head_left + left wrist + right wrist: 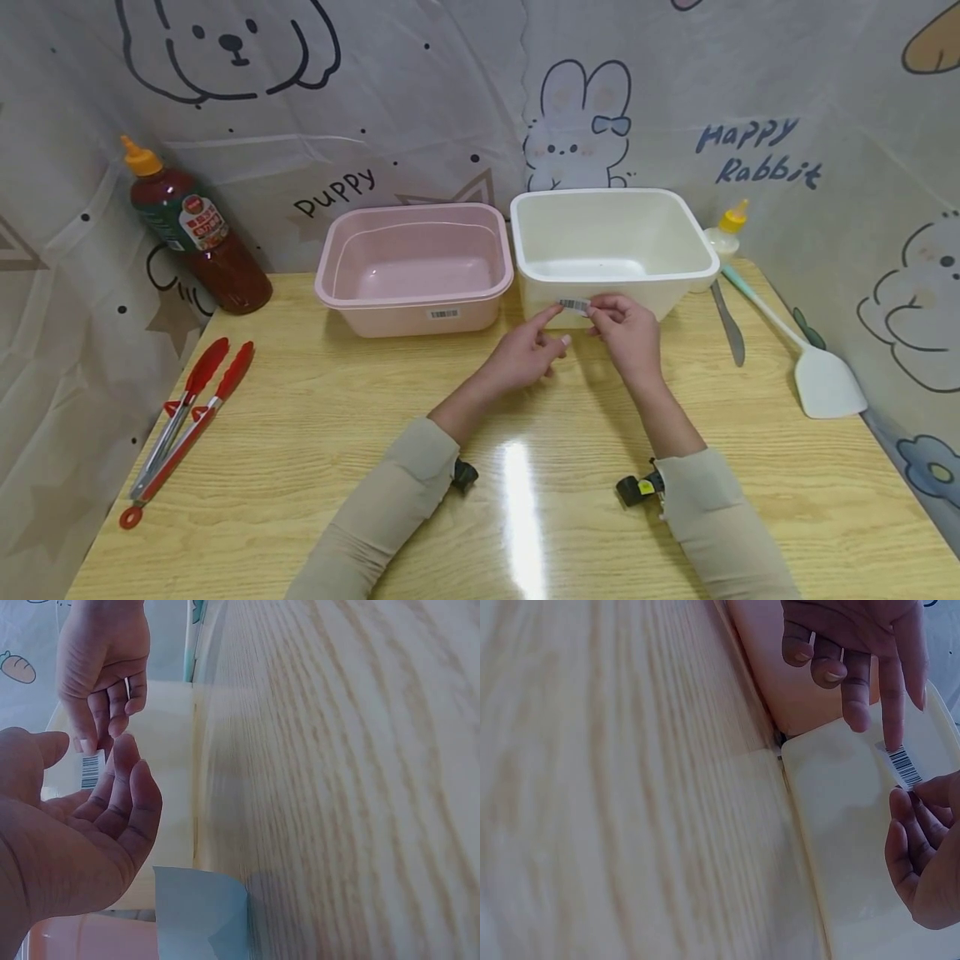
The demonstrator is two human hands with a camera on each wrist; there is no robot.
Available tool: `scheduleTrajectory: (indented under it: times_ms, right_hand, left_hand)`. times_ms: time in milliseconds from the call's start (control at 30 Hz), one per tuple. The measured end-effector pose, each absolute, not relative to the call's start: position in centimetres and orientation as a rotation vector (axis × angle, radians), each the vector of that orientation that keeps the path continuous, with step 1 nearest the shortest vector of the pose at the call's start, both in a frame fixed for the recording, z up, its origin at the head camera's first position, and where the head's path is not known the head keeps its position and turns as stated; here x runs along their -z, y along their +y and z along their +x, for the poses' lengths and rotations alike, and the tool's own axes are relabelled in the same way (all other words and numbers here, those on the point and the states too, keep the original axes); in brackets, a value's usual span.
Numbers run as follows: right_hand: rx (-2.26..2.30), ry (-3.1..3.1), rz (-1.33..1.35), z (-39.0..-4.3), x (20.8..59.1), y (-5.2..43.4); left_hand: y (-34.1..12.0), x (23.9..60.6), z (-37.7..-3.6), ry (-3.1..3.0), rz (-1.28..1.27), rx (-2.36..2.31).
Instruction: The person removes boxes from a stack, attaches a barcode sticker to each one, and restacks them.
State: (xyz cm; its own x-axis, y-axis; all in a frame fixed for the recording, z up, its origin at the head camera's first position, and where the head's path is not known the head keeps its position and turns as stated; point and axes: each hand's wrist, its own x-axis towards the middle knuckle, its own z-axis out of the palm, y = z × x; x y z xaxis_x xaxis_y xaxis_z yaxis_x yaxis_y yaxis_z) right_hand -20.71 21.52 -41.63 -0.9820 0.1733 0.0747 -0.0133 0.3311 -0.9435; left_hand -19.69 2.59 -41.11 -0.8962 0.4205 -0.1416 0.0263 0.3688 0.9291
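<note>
A small white barcode sticker (575, 306) is at the front wall of the white plastic bin (615, 277). My right hand (628, 337) pinches the sticker's right end between thumb and index finger. From the other side, the straight index finger of my left hand (522, 354) touches the left end, its other fingers loosely bent. In the right wrist view the barcode (904, 766) shows between the two hands, slightly slanted. Part of it is hidden behind fingers in the left wrist view.
Left of the white bin stands a pink bin (382, 321) with its own barcode label (444, 314). A sauce bottle (206, 237) and red tongs (187, 425) are at left. At right are a small yellow-capped bottle (723, 240), a knife (727, 325) and a white spatula (828, 383).
</note>
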Motion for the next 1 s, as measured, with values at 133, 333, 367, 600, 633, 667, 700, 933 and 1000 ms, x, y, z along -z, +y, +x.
scheduleTrajectory:
  times_ms: [133, 333, 367, 600, 633, 667, 700, 933, 1000]
  right_hand:
    - [-1.723, -2.419, -0.149, -20.73, 41.61, 21.50]
    - [-1.739, -2.412, -0.146, -20.65, 41.40, 21.40]
    - [-1.742, -2.410, -0.147, -20.63, 41.35, 21.39]
    - [-1.738, -2.413, -0.162, -20.63, 41.43, 21.44]
    - [-1.745, -2.408, -0.161, -20.61, 41.40, 21.40]
    - [-1.751, -2.405, -0.160, -20.60, 41.37, 21.37]
    - [-1.757, -2.402, -0.158, -20.61, 41.37, 21.34]
    - [-1.734, -2.420, -0.148, -20.57, 41.48, 21.51]
    - [-1.718, -2.433, -0.148, -20.49, 41.52, 21.61]
  left_hand:
    - [2.53, 41.21, -19.74, 2.289, 0.400, -1.529]
    - [2.39, 41.30, -19.77, 2.304, 0.395, -1.508]
    - [2.40, 41.27, -19.78, 2.302, 0.391, -1.509]
    - [2.57, 41.18, -19.90, 2.294, 0.375, -1.517]
    - [2.58, 41.15, -19.88, 2.296, 0.376, -1.519]
    - [2.57, 41.15, -19.87, 2.300, 0.378, -1.519]
    - [2.57, 41.14, -19.85, 2.304, 0.381, -1.520]
    - [2.48, 41.10, -19.80, 2.319, 0.380, -1.514]
    - [2.49, 41.12, -19.82, 2.314, 0.378, -1.518]
